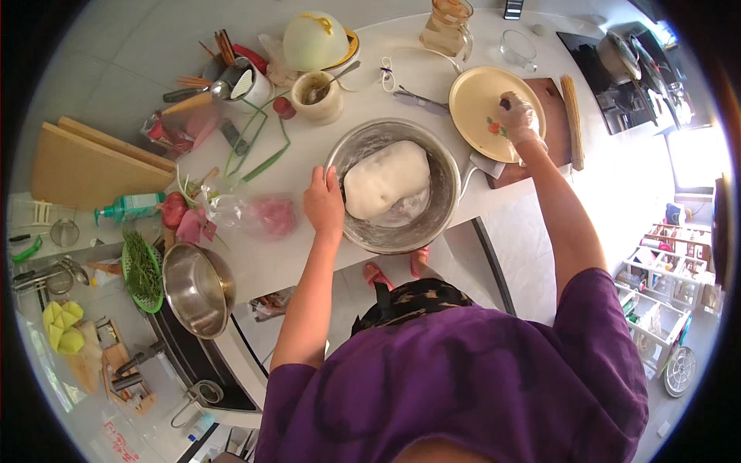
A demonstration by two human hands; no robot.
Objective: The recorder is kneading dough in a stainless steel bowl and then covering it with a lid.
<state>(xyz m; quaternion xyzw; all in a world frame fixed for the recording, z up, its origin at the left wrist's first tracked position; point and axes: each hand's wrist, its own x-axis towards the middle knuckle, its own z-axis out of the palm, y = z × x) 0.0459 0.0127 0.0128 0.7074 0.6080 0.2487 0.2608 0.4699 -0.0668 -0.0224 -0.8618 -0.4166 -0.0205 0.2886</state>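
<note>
A large steel basin (446, 173) stands at the front edge of the white counter, directly before me. Inside it lies a smooth, oblong mass of white dough (388, 179), with floury smears on the metal around it. My left hand (324, 199) grips the basin's left rim, thumb over the edge. To the right, my right hand (518, 118), in a clear plastic glove, is over a round cream-coloured lid or tray (472, 118) with a flower print. Its fingers close around a small dark knob-like piece (505, 105). The round piece partly overlaps a brown wooden board (556, 116).
Behind the basin stand a stone mortar (318, 110) with a spoon and a glass pitcher (446, 32). Eyeglasses (422, 99) lie near the round piece. Bagged goods (272, 215) and a steel bowl (194, 289) are at left. A cooktop (596, 69) with pots is far right.
</note>
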